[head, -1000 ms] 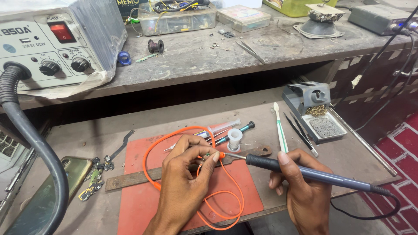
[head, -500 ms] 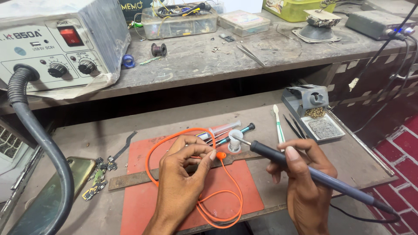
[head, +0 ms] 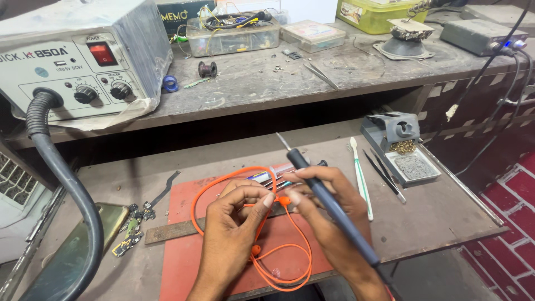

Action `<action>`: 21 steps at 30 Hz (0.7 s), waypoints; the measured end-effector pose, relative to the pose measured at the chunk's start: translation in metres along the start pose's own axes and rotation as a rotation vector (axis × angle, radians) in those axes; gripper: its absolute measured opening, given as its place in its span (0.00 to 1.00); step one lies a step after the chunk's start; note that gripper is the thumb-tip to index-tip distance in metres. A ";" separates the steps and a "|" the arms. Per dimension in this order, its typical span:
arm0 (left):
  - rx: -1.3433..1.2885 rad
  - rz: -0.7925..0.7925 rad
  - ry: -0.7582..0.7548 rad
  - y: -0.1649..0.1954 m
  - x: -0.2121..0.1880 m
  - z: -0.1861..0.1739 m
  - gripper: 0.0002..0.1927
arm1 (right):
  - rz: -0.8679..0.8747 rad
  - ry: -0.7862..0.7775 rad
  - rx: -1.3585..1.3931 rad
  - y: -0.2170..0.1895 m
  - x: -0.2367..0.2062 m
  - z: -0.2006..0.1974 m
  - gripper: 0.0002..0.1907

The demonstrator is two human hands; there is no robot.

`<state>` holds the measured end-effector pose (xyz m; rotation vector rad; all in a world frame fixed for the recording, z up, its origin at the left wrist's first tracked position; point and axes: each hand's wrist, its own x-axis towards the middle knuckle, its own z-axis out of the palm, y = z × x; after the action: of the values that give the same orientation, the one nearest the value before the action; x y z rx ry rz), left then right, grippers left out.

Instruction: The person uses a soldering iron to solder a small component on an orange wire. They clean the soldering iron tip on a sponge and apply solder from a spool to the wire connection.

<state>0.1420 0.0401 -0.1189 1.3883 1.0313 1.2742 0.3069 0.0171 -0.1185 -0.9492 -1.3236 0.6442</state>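
**Head view: an orange earphone cable is pinched between both hands over a red mat.**

The orange earphone cable (head: pixel 262 223) is looped on the red mat (head: pixel 184 262), which lies on the lower workbench shelf (head: pixel 446 212). The left hand (head: pixel 231 234) is closed on the cable, thumb and forefinger pressed together on a small orange piece near the middle of the loop. The right hand (head: pixel 329 217) is wrapped around a dark soldering iron (head: pixel 329 206), whose tip is pointed up and away, while its fingertips meet the same orange piece. A white toothbrush (head: pixel 361 178) lies just beside the right hand, and a soldering stand (head: pixel 398 145) is seen further right. A grey rework station (head: pixel 83 61) stands on the upper shelf, its black hose (head: pixel 72 195) curving down at the left.
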 end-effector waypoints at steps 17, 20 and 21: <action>-0.279 0.016 -0.037 -0.011 0.006 0.001 0.09 | -0.030 -0.150 -0.071 -0.005 0.011 0.015 0.22; -0.292 0.078 -0.071 -0.010 0.005 0.000 0.09 | -0.039 -0.146 -0.054 -0.004 0.012 0.015 0.22; -0.291 0.073 -0.086 -0.009 0.005 0.000 0.09 | -0.033 -0.142 -0.052 -0.004 0.012 0.014 0.21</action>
<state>0.1429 0.0462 -0.1270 1.2529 0.7107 1.3462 0.2942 0.0279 -0.1095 -0.9349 -1.4856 0.6644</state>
